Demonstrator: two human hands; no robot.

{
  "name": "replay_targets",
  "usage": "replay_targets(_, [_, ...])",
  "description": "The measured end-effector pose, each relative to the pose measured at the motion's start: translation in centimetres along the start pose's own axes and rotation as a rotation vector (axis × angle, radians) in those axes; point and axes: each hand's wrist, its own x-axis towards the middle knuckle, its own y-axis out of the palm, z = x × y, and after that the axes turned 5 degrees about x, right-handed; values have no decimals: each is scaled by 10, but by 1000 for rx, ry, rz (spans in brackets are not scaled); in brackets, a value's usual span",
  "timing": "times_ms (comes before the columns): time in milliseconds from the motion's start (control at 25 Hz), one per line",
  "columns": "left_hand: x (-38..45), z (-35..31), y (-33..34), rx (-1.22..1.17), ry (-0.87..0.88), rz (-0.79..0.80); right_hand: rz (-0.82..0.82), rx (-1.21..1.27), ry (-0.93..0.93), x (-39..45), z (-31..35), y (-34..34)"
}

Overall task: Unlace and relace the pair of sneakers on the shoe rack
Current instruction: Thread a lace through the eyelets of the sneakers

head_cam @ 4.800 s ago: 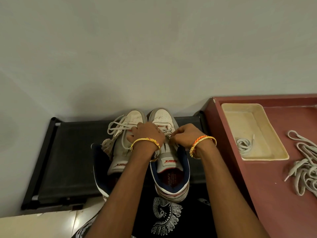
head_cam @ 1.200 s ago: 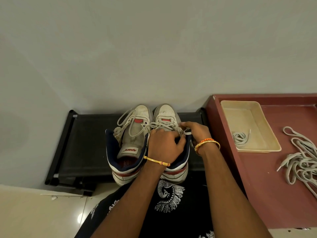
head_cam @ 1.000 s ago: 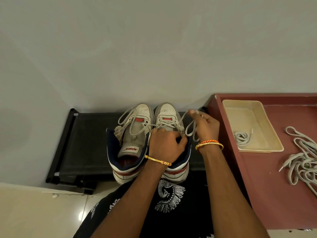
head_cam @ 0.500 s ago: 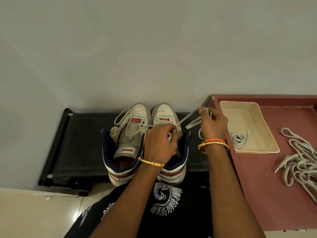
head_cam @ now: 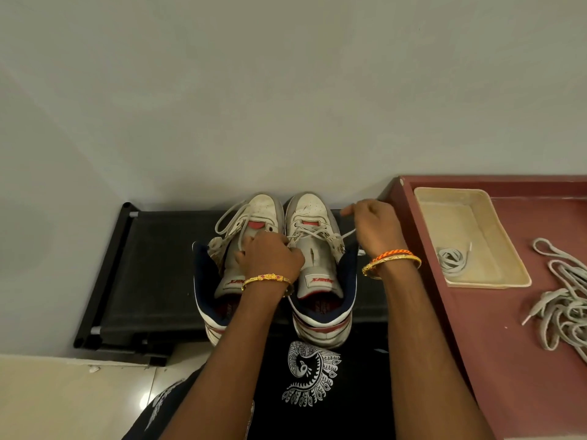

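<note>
Two white sneakers with navy collars stand side by side on a black shoe rack (head_cam: 152,268), toes to the wall. The left sneaker (head_cam: 235,249) has loose grey laces trailing off its left side. My left hand (head_cam: 270,255) lies between the two tongues, fingers curled on the lace of the right sneaker (head_cam: 320,265) near its left eyelets. My right hand (head_cam: 373,227) is to the right of that sneaker, its curled fingers pinching the lace (head_cam: 347,233) that runs back to the right eyelets.
A maroon table (head_cam: 508,328) stands right of the rack. On it sits a cream tray (head_cam: 495,236) holding a coiled grey lace (head_cam: 451,260), and a heap of loose laces (head_cam: 562,300) lies at the far right. Tiled floor (head_cam: 63,398) is at lower left.
My right hand has drawn the right sneaker's lace out to the right and come back nearer the shoe. My left hand has slid left, off the right sneaker's tongue to between both.
</note>
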Motion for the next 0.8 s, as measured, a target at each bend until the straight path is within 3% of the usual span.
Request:
replay_targets(120, [5, 2, 1, -211, -29, 47, 61, -182, -76, 2, -7, 21])
replay_targets(320, [16, 8, -4, -258, -54, 125, 36, -441, -40, 2, -23, 48])
replay_targets(480, [20, 9, -13, -392, -137, 185, 87, -473, -25, -2, -19, 51])
replay_targets(800, [25, 10, -9, -377, -133, 192, 136, -508, -19, -3, -21, 60])
